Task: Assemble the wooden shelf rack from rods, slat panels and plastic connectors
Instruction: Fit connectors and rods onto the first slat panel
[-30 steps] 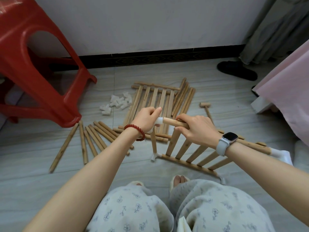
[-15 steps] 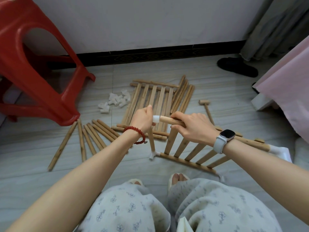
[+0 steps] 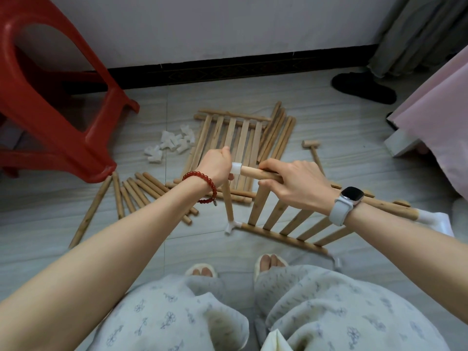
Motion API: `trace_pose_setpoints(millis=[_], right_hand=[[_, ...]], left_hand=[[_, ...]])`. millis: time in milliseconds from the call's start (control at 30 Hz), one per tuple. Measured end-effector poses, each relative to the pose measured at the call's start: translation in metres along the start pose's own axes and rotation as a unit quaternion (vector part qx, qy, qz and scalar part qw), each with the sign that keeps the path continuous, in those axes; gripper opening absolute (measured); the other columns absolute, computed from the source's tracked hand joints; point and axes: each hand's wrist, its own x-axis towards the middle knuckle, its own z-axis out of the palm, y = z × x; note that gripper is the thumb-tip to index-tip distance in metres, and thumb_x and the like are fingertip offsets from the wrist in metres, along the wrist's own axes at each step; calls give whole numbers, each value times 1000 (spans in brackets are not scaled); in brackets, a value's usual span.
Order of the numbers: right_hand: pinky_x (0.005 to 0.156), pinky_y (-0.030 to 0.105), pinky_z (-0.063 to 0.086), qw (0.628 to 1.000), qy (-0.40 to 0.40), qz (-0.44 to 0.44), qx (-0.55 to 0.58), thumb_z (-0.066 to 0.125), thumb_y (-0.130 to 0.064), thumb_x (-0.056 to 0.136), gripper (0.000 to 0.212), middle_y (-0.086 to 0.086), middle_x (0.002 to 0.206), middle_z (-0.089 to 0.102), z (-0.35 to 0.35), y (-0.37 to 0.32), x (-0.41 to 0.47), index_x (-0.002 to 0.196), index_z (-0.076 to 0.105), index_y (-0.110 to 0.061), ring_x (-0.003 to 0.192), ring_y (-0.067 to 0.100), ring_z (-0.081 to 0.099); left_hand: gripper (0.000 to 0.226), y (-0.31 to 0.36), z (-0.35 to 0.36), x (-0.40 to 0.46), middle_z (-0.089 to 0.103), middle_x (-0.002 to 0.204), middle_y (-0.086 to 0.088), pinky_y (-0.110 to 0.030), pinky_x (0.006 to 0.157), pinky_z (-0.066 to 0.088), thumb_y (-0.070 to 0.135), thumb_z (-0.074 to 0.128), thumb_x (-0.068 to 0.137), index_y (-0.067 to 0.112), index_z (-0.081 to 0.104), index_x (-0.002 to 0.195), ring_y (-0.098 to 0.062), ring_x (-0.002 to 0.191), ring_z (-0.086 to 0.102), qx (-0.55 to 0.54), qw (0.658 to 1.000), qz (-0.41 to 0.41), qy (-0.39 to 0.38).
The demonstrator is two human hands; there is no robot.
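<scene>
A slat panel (image 3: pixel 283 219) stands tilted on edge in front of my knees. My right hand (image 3: pixel 293 183) grips its top rod (image 3: pixel 255 173) near the left end. That end carries a white plastic connector (image 3: pixel 236 168). My left hand (image 3: pixel 216 165) is curled round this connector and the top of an upright rod (image 3: pixel 228 201). The upright rod's foot sits in a white corner connector (image 3: pixel 231 225) on the floor. Another white connector (image 3: pixel 430 219) caps the top rod's right end.
A second slat panel (image 3: pixel 233 138) lies flat on the floor behind, with long rods (image 3: pixel 278 133) beside it. Loose short rods (image 3: pixel 134 193) lie to the left, spare white connectors (image 3: pixel 172 143) near a red plastic stool (image 3: pixel 50 115). A small wooden mallet (image 3: pixel 312 148) lies right.
My left hand has closed down over the connector and the upright rod's top; its fingers were spread a second ago. The right hand keeps its grip on the top rod.
</scene>
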Motion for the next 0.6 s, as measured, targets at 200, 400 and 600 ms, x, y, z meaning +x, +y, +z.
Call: trace_pose_setpoints(millis=[200, 400, 600], right_hand=[[51, 24, 24, 999, 9, 10, 30, 46, -42, 94, 24, -13, 62, 47, 2, 3, 2, 115, 54, -32, 56, 4, 42], [53, 23, 28, 998, 8, 20, 59, 50, -41, 93, 20, -11, 69, 55, 3, 5, -2, 110, 55, -33, 63, 9, 49], [52, 22, 28, 999, -7, 19, 30, 45, -45, 94, 23, -13, 62, 47, 1, 7, 1, 111, 52, -32, 56, 4, 43]], left_hand=[[41, -1, 0, 0, 54, 67, -4, -12, 41, 38, 28, 19, 103, 15, 41, 70, -8, 56, 54, 15, 1000, 24, 5], [41, 0, 6, -3, 53, 65, -3, -14, 45, 40, 29, 22, 102, 15, 41, 69, -10, 57, 55, 2, 999, 32, 22], [36, -9, 6, -14, 60, 80, -12, -24, 61, 42, 37, 31, 100, 16, 44, 74, -13, 68, 62, -66, 997, 47, 0]])
